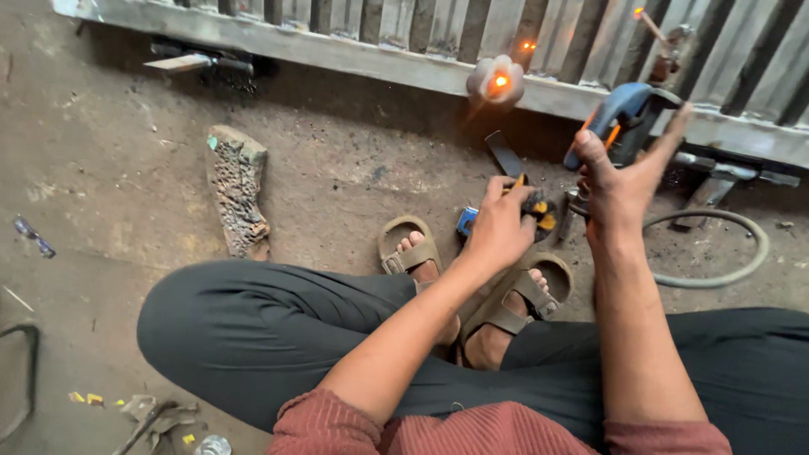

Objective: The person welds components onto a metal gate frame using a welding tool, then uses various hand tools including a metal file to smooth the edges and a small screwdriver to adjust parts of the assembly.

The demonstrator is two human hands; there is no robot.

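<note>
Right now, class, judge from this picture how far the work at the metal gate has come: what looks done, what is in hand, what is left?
Done: a spot on the gate rail glows orange, so heat has just been put there. In hand: the right hand rests open against a blue power tool, and the left hand grips a black and yellow object on the ground. Left: how much of the rail remains cannot be told.

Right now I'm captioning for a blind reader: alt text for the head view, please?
A seated person's left hand grips a black-and-yellow tool over sandalled feet, while the right hand is at a blue power tool, fingers spread. Beyond, a glowing spot lights a metal gate lying on the dirt floor.
</note>
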